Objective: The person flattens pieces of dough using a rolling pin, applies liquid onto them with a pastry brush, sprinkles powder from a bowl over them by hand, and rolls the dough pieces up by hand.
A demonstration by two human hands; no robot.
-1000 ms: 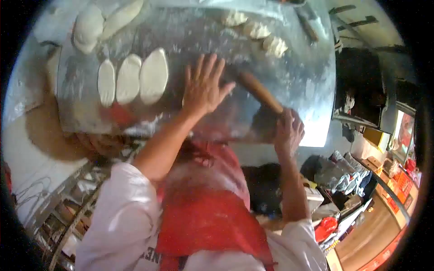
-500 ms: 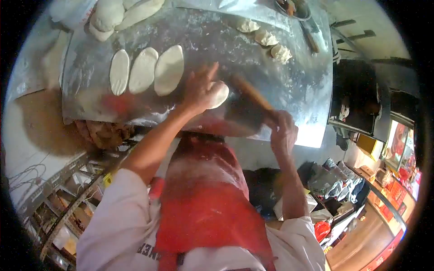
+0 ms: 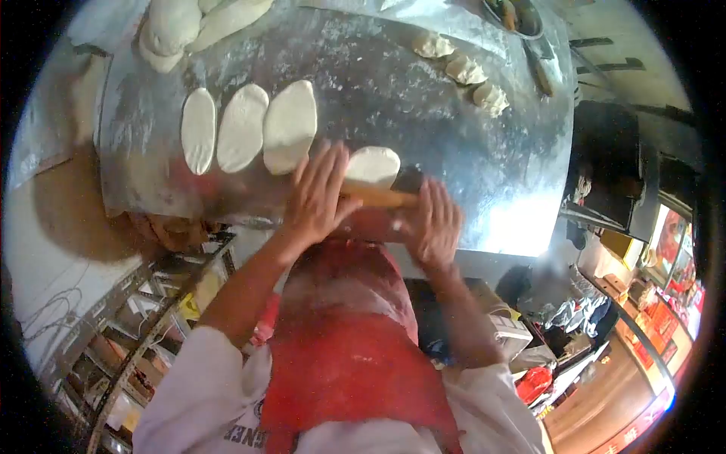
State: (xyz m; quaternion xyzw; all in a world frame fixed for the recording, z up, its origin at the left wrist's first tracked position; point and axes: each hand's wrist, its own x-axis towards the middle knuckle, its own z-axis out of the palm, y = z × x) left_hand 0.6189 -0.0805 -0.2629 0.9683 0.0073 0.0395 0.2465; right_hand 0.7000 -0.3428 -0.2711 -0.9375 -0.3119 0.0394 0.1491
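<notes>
My left hand (image 3: 321, 195) presses on the left end of a wooden rolling pin (image 3: 380, 197), its fingers fairly straight over it. At the pin's right end is my right hand (image 3: 435, 225), also on the wood and slightly blurred. The pin lies crosswise over the near edge of a pale piece of dough (image 3: 374, 163). Left of it, flattened dough ovals lie side by side: a narrow one (image 3: 199, 131), a wider one (image 3: 243, 127) and a large one (image 3: 290, 125) near my left fingertips.
Rough lumps of filling or dough (image 3: 466, 71) sit toward the back right of the metal table (image 3: 348, 64). Larger dough pieces (image 3: 172, 29) lie at the back left. A metal bowl (image 3: 516, 17) and a wooden-handled tool (image 3: 543, 76) are at the far right.
My left hand has come off the dough piece and onto the rolling pin. The pin has swung from a slant at the right to level across the dough, with my right hand moving left.
</notes>
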